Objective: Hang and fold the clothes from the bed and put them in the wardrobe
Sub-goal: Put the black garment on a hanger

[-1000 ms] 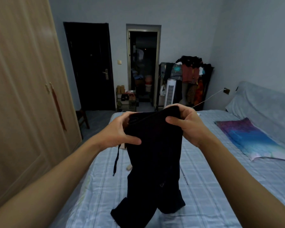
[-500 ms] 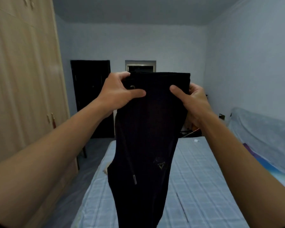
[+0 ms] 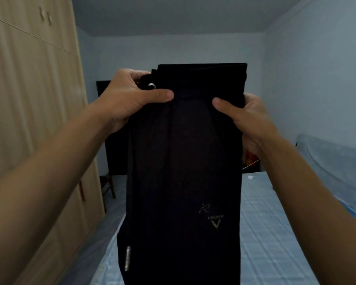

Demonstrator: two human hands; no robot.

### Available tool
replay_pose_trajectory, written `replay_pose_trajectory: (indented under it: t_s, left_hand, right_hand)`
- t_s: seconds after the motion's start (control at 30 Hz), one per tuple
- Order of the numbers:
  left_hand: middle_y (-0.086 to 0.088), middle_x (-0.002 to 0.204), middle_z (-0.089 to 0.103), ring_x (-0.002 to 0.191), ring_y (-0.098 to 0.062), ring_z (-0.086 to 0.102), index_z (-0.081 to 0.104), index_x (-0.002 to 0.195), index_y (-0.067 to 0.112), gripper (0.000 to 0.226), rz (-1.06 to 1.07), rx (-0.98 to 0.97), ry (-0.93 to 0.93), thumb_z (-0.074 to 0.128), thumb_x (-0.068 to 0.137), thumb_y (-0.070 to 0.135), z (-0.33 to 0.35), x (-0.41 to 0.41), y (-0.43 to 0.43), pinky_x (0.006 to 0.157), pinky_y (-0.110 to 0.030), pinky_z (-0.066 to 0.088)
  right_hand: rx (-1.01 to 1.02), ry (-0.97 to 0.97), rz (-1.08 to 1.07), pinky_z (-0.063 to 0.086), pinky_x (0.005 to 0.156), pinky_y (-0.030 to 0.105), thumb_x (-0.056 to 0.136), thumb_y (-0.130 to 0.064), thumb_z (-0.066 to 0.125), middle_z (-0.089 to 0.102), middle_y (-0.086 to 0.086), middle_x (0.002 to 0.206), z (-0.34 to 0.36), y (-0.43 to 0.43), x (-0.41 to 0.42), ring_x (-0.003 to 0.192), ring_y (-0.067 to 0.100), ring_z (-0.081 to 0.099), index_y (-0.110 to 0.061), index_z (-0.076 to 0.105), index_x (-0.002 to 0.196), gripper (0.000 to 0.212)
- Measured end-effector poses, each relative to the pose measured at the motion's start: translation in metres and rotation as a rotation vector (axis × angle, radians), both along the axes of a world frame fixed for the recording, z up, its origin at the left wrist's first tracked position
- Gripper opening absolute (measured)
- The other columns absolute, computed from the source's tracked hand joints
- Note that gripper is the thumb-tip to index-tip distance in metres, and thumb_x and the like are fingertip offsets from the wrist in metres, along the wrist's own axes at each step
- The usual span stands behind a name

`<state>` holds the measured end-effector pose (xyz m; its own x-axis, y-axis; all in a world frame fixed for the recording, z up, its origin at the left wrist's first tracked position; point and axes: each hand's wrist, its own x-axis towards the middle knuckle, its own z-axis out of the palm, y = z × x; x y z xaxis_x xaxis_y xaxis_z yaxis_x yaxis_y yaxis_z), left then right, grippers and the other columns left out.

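Since a second ago I've raised the trousers [image 3: 183, 171] high over the bed [image 3: 261, 233]. They now hang straight from 12 towards 6 o'clock. My left hand [image 3: 130, 97] and right hand [image 3: 247, 118] each pinch the waistband, thumbs in front. They look ready to fold, with the wardrobe [image 3: 29, 120] waiting at 9 o'clock.

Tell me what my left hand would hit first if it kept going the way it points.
Your left hand grips the black trousers at the waistband, so those come first. Past them, probably the dark door, though depth is unclear.
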<state>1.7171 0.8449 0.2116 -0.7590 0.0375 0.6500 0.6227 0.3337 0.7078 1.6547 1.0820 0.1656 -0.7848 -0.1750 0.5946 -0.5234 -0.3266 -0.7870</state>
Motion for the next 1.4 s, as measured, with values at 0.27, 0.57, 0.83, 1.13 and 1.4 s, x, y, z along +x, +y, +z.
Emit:
replay_pose_trajectory:
  t_s: [0.27, 0.57, 0.83, 1.13, 1.4]
  left_hand:
    - [0.015, 0.075, 0.075, 0.08, -0.005, 0.073, 0.061, 0.086, 0.028, 0.035, 0.002, 0.066, -0.147, 0.081, 0.071, 0.004, -0.042, -0.056, -0.005, 0.068, -0.019, 0.057]
    - [-0.003, 0.104, 0.075, 0.095, -0.015, 0.073, 0.067, 0.117, 0.014, 0.052, 0.076, 0.021, -0.339, 0.081, 0.071, -0.006, -0.12, -0.197, -0.043, 0.081, -0.028, 0.059]
    - [0.007, 0.1, 0.073, 0.092, -0.008, 0.071, 0.069, 0.102, 0.024, 0.04, 0.188, -0.003, -0.345, 0.086, 0.071, 0.005, -0.207, -0.415, -0.092, 0.084, -0.03, 0.059]
    - [0.007, 0.103, 0.069, 0.099, -0.009, 0.067, 0.064, 0.104, 0.024, 0.044, 0.264, -0.029, -0.247, 0.086, 0.069, 0.01, -0.264, -0.589, -0.12, 0.091, -0.032, 0.056]
    - [0.002, 0.09, 0.063, 0.084, -0.013, 0.06, 0.058, 0.099, 0.013, 0.037, 0.246, -0.292, -0.347, 0.077, 0.069, 0.005, -0.446, -0.572, -0.097, 0.074, -0.03, 0.048]
  right_hand:
    - [0.095, -0.1, -0.061, 0.06, 0.075, 0.031, 0.085, -0.011, 0.073, 0.075, 0.007, 0.101, -0.027, -0.01, -0.051, 0.091, 0.02, 0.073, -0.007, 0.069, 0.107, 0.022]
    - [0.22, -0.218, -0.161, 0.06, 0.077, 0.033, 0.089, -0.01, 0.07, 0.075, 0.004, 0.097, -0.098, -0.045, -0.195, 0.088, 0.018, 0.074, -0.014, 0.07, 0.101, 0.013]
    - [0.252, -0.362, -0.238, 0.058, 0.087, 0.04, 0.089, -0.007, 0.069, 0.075, 0.005, 0.1, -0.182, -0.103, -0.407, 0.093, 0.019, 0.073, -0.014, 0.07, 0.102, 0.015]
    - [0.299, -0.294, -0.345, 0.057, 0.074, 0.023, 0.087, -0.002, 0.069, 0.073, -0.001, 0.097, -0.219, -0.136, -0.563, 0.088, 0.011, 0.072, -0.014, 0.068, 0.104, 0.02]
    - [0.69, -0.446, -0.367, 0.059, 0.072, 0.046, 0.07, 0.002, 0.074, 0.069, 0.004, 0.084, -0.396, -0.102, -0.565, 0.084, 0.022, 0.069, -0.018, 0.064, 0.084, 0.026]
